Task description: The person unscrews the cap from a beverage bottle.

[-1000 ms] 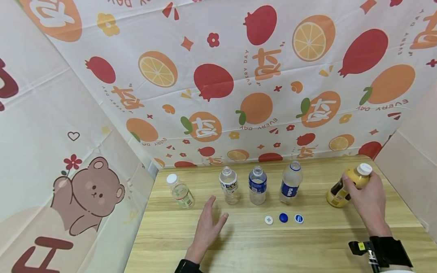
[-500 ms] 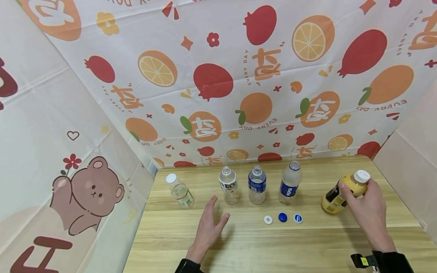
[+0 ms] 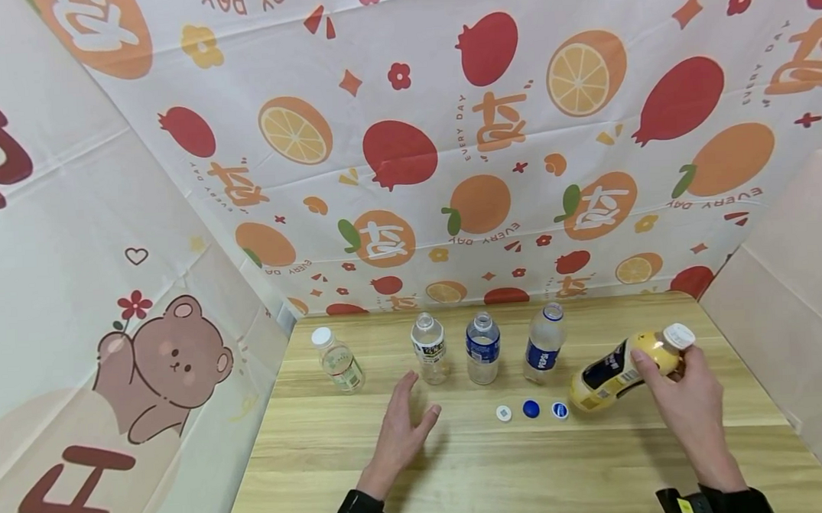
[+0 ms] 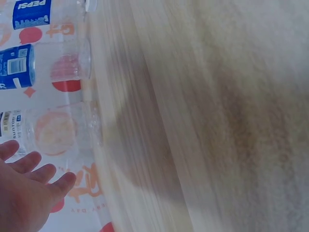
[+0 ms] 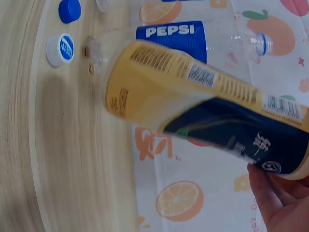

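Note:
My right hand [image 3: 686,405] grips a yellow juice bottle [image 3: 612,374] near its white cap. The bottle leans far over, cap to the right and base to the left. In the right wrist view its dark label [image 5: 231,133] faces the camera, and its base overlaps the Pepsi bottle [image 5: 169,41]. My left hand [image 3: 399,433] is held with fingers spread, holding nothing, just in front of a clear uncapped bottle [image 3: 429,349]. In the left wrist view, the left fingers [image 4: 41,169] overlap that bottle's lower part.
A blue-labelled open bottle [image 3: 483,349] and the Pepsi bottle stand in the back row. A white-capped clear bottle [image 3: 338,361] is at the left. A white cap [image 3: 503,413], a blue cap [image 3: 531,409] and a blue-and-white cap [image 3: 559,410] lie on the wooden table [image 3: 503,482].
The right hand has tilted the juice bottle further over, its base swinging left toward the caps. The left hand has shifted slightly right.

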The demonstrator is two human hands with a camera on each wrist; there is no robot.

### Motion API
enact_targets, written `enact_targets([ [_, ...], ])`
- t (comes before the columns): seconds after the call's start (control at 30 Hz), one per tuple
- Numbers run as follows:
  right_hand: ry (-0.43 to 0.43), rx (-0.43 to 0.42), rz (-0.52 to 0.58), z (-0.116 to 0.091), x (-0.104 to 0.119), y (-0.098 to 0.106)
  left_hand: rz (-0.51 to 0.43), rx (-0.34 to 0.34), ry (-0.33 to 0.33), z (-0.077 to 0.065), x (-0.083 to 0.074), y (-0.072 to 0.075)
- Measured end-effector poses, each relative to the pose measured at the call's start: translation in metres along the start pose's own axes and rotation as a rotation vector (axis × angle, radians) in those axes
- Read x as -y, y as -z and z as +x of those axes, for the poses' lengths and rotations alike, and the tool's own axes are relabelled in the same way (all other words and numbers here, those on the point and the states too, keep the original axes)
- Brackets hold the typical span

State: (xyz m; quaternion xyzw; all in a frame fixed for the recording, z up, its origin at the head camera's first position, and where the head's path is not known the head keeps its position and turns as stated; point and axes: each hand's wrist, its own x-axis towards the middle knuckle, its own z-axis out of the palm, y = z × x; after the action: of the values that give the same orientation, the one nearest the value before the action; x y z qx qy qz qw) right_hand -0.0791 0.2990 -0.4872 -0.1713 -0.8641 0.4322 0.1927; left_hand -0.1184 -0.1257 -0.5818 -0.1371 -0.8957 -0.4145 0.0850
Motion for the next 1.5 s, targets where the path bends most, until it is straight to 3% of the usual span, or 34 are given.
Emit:
enact_targets([
  [0.43, 0.151, 0.114, 0.121, -0.017, 0.006, -0.020, -0.063, 0.047, -0.010, 0.002, -0.020, -0.003],
  [0.7, 0.221, 0.168, 0.172, -0.028, 0.015, -0.040, -0.073, 0.099, -0.070, 0.008, -0.042, -0.007],
  [0.87, 0.260, 0.205, 0.203, -0.033, 0.022, -0.052, -0.092, 0.141, -0.073, 0.013, -0.058, -0.007],
  [1.13, 0.278, 0.291, 0.268, -0.038, 0.035, -0.068, -0.078, 0.190, -0.113, 0.018, -0.074, -0.015],
  [1.5, 0.353, 0.310, 0.307, -0.046, 0.052, -0.087, -0.028, 0.223, -0.186, 0.020, -0.089, -0.028],
])
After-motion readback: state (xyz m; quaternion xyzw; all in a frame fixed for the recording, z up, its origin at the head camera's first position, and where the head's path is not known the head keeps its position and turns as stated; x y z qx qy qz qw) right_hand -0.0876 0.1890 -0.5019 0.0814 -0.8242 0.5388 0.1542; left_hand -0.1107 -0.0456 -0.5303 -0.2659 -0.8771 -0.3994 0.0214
